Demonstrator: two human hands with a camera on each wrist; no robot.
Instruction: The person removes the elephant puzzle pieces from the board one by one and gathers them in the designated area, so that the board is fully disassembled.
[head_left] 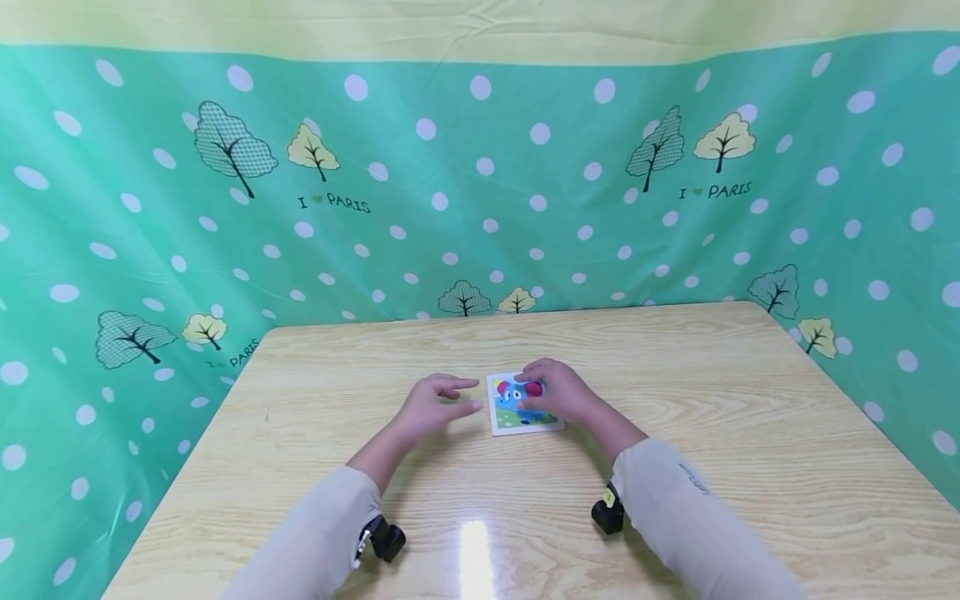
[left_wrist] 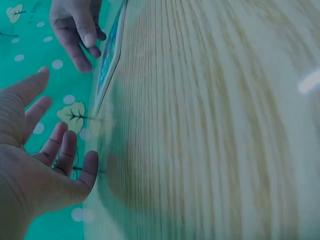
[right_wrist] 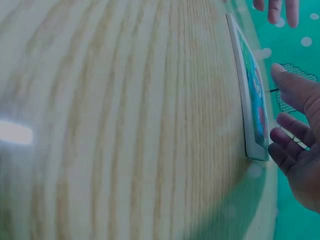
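Note:
A square picture board (head_left: pixel 517 422) with a white border lies flat on the wooden table, showing a blue cartoon elephant with pink ears on green. Over its right part hovers my right hand (head_left: pixel 561 392), fingers and thumb spread apart and holding nothing. In the right wrist view its fingertips are close beside the board (right_wrist: pixel 246 100). My left hand (head_left: pixel 431 407) is just left of the board, thumb and fingers parted, with nothing between them. The left wrist view shows this left hand (left_wrist: pixel 45 165) with loosely spread fingers near the table surface.
The light wooden table (head_left: pixel 712 400) extends around the board on all sides. Behind it and at both sides hangs a green dotted curtain (head_left: pixel 480 208) with tree prints. A small black camera (head_left: pixel 387 539) sits at the left cuff, another camera (head_left: pixel 607 515) at the right.

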